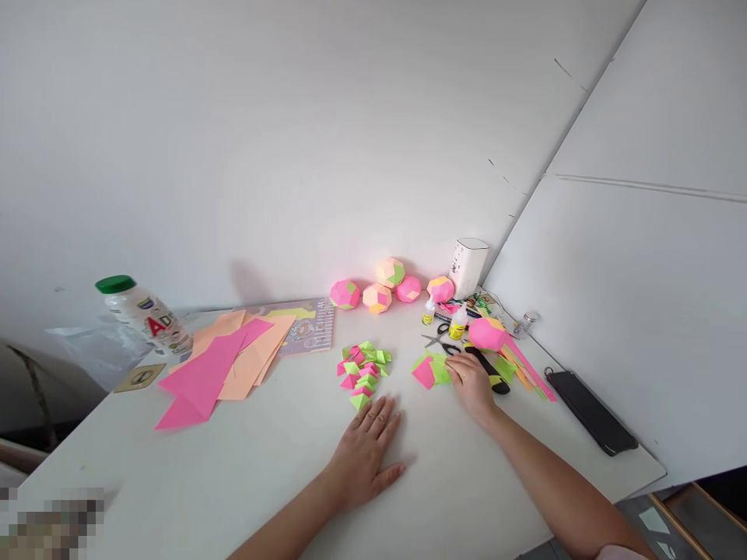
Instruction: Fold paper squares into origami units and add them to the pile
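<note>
Just left of the right hand (471,386), grip unclear, lie paper cutouts (425,373), folded pyramids (366,372) beyond the spread left hand (362,455).

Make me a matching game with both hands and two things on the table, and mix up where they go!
1. Left hand
2. Right hand
3. White plastic bottle with a green cap
4. Pile of folded pink and green paper pieces

A. Left of the large pink and peach paper sheets
B. Fingers at the small flat pink and green paper pieces
C. Just beyond the other column's first thing
D. Palm down on the white table

Pairs: 1-D, 2-B, 3-A, 4-C
</note>
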`<state>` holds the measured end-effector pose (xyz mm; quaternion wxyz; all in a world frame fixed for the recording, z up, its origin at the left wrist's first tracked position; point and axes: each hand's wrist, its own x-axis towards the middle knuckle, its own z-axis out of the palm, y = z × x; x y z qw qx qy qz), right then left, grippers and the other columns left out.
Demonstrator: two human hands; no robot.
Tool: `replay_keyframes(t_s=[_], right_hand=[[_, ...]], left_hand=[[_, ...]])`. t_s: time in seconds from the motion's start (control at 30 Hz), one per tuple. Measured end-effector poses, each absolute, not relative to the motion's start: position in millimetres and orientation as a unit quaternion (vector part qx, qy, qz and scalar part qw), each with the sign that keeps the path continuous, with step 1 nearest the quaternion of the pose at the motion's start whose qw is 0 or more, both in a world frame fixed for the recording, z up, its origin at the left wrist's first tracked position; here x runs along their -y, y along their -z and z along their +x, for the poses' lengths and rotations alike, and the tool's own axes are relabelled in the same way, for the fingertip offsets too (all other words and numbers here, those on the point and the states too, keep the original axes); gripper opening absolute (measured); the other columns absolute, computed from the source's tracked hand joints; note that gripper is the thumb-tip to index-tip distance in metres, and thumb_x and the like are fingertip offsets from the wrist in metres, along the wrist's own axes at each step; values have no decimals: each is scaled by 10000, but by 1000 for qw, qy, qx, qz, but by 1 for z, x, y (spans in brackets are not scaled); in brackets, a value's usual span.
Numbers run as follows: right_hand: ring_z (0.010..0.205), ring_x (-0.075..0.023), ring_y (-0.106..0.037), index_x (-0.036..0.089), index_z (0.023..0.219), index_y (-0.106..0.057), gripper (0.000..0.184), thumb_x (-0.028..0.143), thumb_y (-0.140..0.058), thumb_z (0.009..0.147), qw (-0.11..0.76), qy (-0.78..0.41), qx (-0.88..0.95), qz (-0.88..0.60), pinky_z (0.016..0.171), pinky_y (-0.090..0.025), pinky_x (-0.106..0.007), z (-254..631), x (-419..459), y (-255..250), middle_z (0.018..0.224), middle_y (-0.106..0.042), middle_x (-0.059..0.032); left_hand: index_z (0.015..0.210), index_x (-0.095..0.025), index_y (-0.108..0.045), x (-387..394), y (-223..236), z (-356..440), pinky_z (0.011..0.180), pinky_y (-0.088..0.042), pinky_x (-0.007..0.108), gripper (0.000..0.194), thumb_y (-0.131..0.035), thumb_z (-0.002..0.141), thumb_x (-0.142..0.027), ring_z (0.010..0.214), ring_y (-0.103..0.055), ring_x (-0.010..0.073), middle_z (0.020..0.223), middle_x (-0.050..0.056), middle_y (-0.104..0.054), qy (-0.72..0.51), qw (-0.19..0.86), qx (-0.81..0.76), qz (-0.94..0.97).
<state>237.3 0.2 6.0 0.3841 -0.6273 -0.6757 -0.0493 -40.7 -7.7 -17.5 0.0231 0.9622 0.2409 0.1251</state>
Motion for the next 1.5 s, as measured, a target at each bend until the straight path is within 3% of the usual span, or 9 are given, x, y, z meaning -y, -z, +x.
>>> replay_keyframes(t_s=[0.1, 0.2, 0.33, 0.57, 0.7, 0.87, 0.97, 1.13, 1.5], right_hand=[[719, -210, -586, 158, 712, -670, 235, 333, -539, 797, 476, -61, 596, -644, 647, -483, -317, 231, 5, -11, 742, -661, -64], [459, -133, -457, 156, 553, -554, 355, 465, -598, 723, 503, -229, 515, -656, 422, -354, -238, 225, 8, -14, 478, -481, 19], [397, -80, -322, 185, 472, -359, 479, 529, -618, 682, 543, -369, 442, -611, 388, -235, -210, 219, 8, -12, 423, -298, 71], [363, -62, -305, 180, 508, -369, 466, 529, -602, 711, 537, -476, 406, -566, 376, -211, -204, 212, 4, 2, 408, -342, 74], [405, -101, -417, 167, 569, -482, 402, 496, -516, 798, 525, -440, 472, -554, 417, -328, -232, 215, 5, -1, 453, -493, 16], [722, -202, -582, 173, 842, -657, 207, 306, -499, 851, 536, -28, 625, -567, 660, -464, -325, 229, 9, -13, 808, -650, -85], [776, -208, -564, 196, 814, -671, 188, 196, -487, 851, 416, 92, 697, -576, 716, -461, -337, 230, 7, -11, 831, -652, -81], [788, -221, -532, 175, 650, -632, 151, 164, -571, 788, 225, 41, 735, -638, 652, -464, -313, 229, 1, 1, 763, -590, -76], [714, -174, -557, 162, 825, -658, 144, 237, -697, 709, 256, -141, 734, -613, 638, -478, -297, 250, -2, 0, 915, -559, -66]], left_hand=[[1420, -193, -154, 8, 16, -41, 1046, -247, 484, 694, -345, 853, -544, 1331, -205, 331, 1470, 117, -190, -127, 33, -241, 962], [1418, -219, -159, 7, 16, -41, 1045, -264, 477, 679, -368, 852, -529, 1330, -215, 321, 1472, 90, -198, -132, 40, -241, 961], [1411, -230, -188, 6, 17, -41, 1043, -276, 483, 651, -382, 855, -507, 1330, -220, 315, 1476, 81, -190, -134, 44, -244, 959], [1401, -233, -223, 6, 16, -41, 1034, -290, 503, 624, -407, 855, -474, 1333, -209, 318, 1477, 81, -197, -136, 64, -243, 958], [1378, -226, -279, 7, 12, -42, 1031, -293, 521, 594, -447, 845, -429, 1324, -231, 323, 1464, 93, -241, -150, 80, -237, 957], [1178, -191, -502, 11, 0, -37, 1017, -345, 487, 339, -437, 848, -235, 1246, -379, 283, 1329, 107, -464, -181, 109, -211, 954], [1066, -156, -544, 16, -6, -29, 981, -395, 454, 282, -396, 829, -119, 1173, -449, 266, 1227, 135, -536, -205, 118, -173, 956], [1078, -153, -520, 20, -10, -23, 958, -416, 446, 313, -408, 793, -87, 1153, -451, 266, 1201, 132, -537, -205, 141, -153, 956], [1045, -163, -539, 15, -6, -27, 960, -427, 414, 272, -406, 815, -101, 1171, -437, 251, 1211, 121, -526, -205, 165, -160, 951]])
